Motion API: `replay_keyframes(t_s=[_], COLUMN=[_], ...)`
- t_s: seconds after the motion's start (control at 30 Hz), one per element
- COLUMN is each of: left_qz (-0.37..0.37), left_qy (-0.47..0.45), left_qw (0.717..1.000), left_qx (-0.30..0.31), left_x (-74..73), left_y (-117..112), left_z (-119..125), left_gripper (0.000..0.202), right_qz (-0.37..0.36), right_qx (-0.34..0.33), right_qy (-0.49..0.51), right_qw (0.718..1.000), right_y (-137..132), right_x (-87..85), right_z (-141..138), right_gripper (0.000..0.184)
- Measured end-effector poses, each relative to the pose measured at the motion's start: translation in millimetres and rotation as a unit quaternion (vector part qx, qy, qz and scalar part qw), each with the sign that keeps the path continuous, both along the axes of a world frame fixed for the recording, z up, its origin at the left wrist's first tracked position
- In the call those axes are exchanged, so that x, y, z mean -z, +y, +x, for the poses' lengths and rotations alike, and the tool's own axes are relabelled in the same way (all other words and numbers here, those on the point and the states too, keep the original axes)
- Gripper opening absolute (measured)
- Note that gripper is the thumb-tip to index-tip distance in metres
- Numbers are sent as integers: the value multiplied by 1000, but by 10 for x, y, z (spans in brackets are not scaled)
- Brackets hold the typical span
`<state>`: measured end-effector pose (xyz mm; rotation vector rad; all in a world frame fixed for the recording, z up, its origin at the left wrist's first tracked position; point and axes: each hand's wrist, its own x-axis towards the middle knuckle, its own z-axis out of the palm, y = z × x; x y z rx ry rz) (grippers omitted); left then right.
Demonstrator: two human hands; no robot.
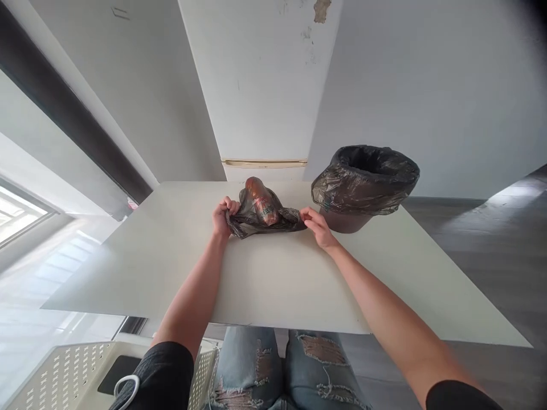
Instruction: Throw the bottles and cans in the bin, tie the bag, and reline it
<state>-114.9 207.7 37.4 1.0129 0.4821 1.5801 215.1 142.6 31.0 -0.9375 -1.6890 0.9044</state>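
A thin black plastic bag [252, 226] lies on the white table, stretched sideways between my hands. Inside it, or partly wrapped by it, rests a red item with printed packaging [261, 200]; its exact kind is hard to make out. My left hand [224, 215] is closed around the bag's left edge. At the right end, my right hand [317, 225] pinches the bag between thumb and fingers. Just beyond my right hand stands a trash bin [346, 221] with a black liner [363, 191] folded over its rim.
The white table [179, 267] spans the space before me, with a white fridge [265, 91] behind it. Below left is a pale perforated plastic basket or crate [72, 370]. My legs in ripped jeans [250, 364] are at the table's near edge.
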Motion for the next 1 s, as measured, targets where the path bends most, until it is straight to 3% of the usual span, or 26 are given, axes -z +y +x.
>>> replay_keyframes(t_s=[0.07, 0.2, 0.33, 0.53, 0.63, 0.73, 0.8, 0.83, 0.9, 1.0], left_qz=[3, -1, -18, -51, -68, -26, 28, 57, 110, 160], left_qy=[-24, -90, -159, -214, -191, -95, 62, 156, 318, 430], left_qw=[999, 992, 981, 963, 959, 977, 990, 983, 942, 887], left_qx=[-20, -87, -106, -153, -199, -190, -125, -83, -1, 52], left_x=[-20, 8, 88, 132, 108, 80, 77, 82, 108, 162], left_y=[-2, 66, 143, 189, 194, 167, 137, 124, 110, 122], left_z=[-17, -83, -132, -267, -364, -359, -289, -245, -164, -97], left_gripper=[21, 26, 30, 36, 35, 40, 43, 43, 44, 55], right_qz=[9, 99, 154, 301, 319, 245, 180, 153, 123, 124], right_qx=[6, 28, 67, 90, 30, -89, -134, -144, -151, -138], right_qy=[-30, -129, -160, -246, -195, -137, -148, -172, -244, -373], right_qw=[999, 986, 973, 917, 927, 956, 963, 962, 950, 909], right_y=[-17, -29, -47, -131, -194, -252, -279, -289, -306, -330], right_x=[-18, -44, -71, -243, -346, -368, -350, -344, -351, -399], right_z=[-6, -21, -8, 68, 89, 71, 44, 30, 5, -28], right_gripper=[28, 41, 55, 48, 43, 39, 42, 44, 47, 43])
